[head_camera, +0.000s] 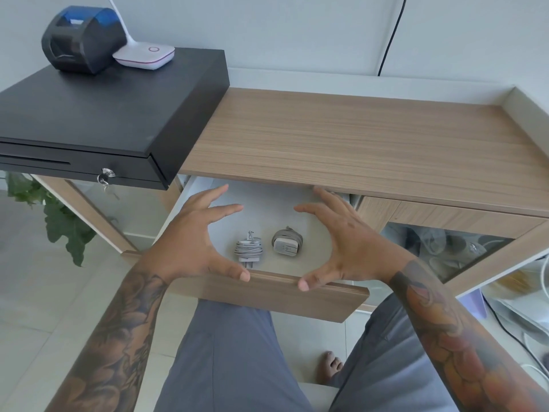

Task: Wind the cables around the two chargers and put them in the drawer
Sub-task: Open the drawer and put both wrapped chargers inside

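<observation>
At far left a black receipt printer [81, 40] and a white lamp base [144, 56] sit on a black cash drawer [110, 114]; the lamp's neck is cut off by the top edge. A plant [64, 224] shows partly below it. The open drawer [267, 288] under the wooden desk [356, 144] has its far part hidden beneath the desktop. The left hand [193, 242] hovers with fingers spread, gripping nothing, thumb at the drawer's near edge. Two chargers lie inside, side by side: the left charger [249, 248], cable wound, prongs toward the near edge, and the right charger [287, 240], also wrapped. The right hand [344, 242] mirrors the left, open and empty. Behind glass at right, the contents are hard to make out.
</observation>
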